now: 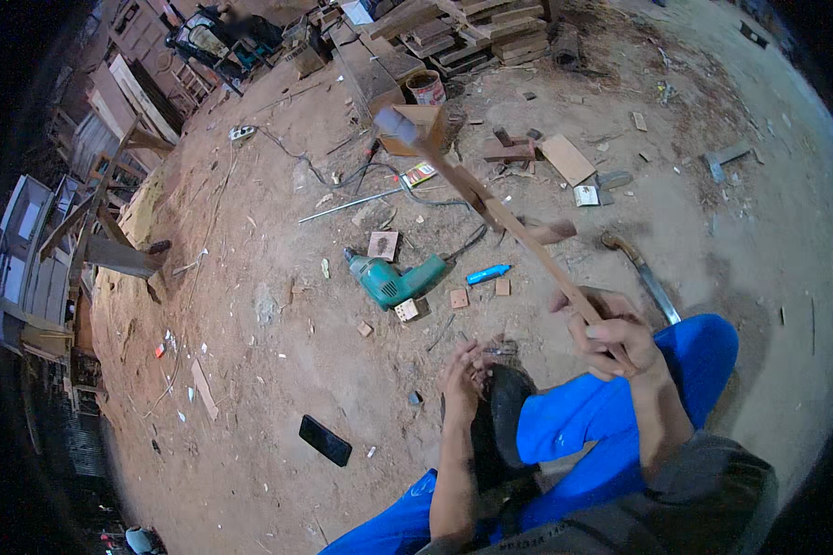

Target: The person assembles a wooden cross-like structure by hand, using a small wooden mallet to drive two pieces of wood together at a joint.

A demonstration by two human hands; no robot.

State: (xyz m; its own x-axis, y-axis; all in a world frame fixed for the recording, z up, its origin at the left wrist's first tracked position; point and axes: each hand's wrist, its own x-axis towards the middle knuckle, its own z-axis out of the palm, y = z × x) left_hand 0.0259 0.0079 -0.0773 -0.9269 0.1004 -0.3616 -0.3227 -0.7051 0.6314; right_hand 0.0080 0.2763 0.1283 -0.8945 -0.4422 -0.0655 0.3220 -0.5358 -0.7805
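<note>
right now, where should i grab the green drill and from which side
Probably best by the handle, coming from the near right: the drill lies on its side, the handle stretching right, away from the chuck, with the cord leaving the handle's end.

Blur and cut-off parts about a long, brown wooden stick
The stick's pale far tip is smeared by blur and hides part of an orange-brown box; the right hand's fingers cover some of its near end. Whether the left hand touches the thin, shiny piece is too small to tell. The far edge crops stacked brown planks.
</note>
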